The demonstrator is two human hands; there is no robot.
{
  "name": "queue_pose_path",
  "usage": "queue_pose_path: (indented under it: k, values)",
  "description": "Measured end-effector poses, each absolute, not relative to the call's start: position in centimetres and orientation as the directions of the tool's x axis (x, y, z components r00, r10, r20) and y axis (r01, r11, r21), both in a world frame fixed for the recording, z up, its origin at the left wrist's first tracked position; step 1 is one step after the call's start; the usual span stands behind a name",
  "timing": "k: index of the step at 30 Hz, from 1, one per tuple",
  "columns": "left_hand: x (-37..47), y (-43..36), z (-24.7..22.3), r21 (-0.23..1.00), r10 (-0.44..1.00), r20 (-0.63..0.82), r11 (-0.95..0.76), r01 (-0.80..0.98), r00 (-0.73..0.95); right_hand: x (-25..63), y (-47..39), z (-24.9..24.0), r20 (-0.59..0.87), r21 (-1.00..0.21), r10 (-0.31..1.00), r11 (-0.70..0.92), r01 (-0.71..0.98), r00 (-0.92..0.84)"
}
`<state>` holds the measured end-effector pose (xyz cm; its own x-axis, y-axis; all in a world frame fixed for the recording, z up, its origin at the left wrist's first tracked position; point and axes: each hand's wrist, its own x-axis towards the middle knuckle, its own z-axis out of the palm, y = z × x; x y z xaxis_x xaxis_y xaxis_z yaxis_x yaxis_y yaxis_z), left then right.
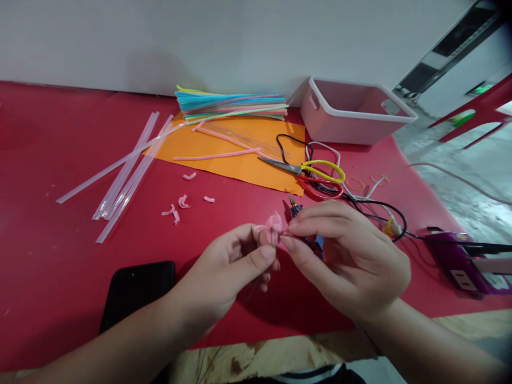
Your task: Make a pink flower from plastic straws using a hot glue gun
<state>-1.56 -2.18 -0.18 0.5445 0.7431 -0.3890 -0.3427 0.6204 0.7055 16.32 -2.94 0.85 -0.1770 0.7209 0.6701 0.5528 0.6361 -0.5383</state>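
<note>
Between my two hands is a small pink flower shape (274, 223) of fuzzy pipe cleaner pieces. My left hand (236, 266) pinches its base between thumb and fingers, and a thin stem-like wire seems to run down below. With thumb and forefinger, my right hand (348, 256) grips a pink piece at the flower's right side. Partly hidden behind the right fingers lies a dark blue tool with a pointed metal tip (294, 206), which looks like a glue gun. Several short curled pink pipe cleaner pieces (183, 201) lie on the red table (60, 256), left of my hands.
Scissors (298, 168) with yellow and red handles rest partly on an orange sheet (240, 173). Behind are bundled coloured pipe cleaners (232, 104) and a pink bin (340, 120). Translucent sticks (128, 170) and a black phone (138, 290) lie left; cables and a purple power strip (460, 256), right.
</note>
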Motion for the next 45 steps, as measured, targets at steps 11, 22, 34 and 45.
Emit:
queue_pose_path:
  k: [11,22,34,45]
  values:
    - [-1.8,-2.4,-0.2,0.789,0.754,-0.204,0.504,-0.35,0.625,16.7,-3.2,1.3,0.736,-0.443,0.636,0.712,0.545,-0.232]
    - [-2.3,-2.8,0.6,0.961,0.923,-0.068,0.162,-0.224,0.378,16.3,-3.9,1.0,0.672,-0.551,0.692,0.705,0.446,-0.264]
    - [-2.2,-3.7,-0.4,0.996,0.954,0.038,-0.012,-0.087,0.298,16.4,-4.6,1.6,0.638,-0.572,0.701,0.709,0.412,-0.319]
    - [-2.5,-3.7,-0.3,0.989,0.925,0.13,-0.147,0.021,0.358,16.2,-4.3,2.0,0.676,-0.553,0.675,0.73,0.403,-0.296]
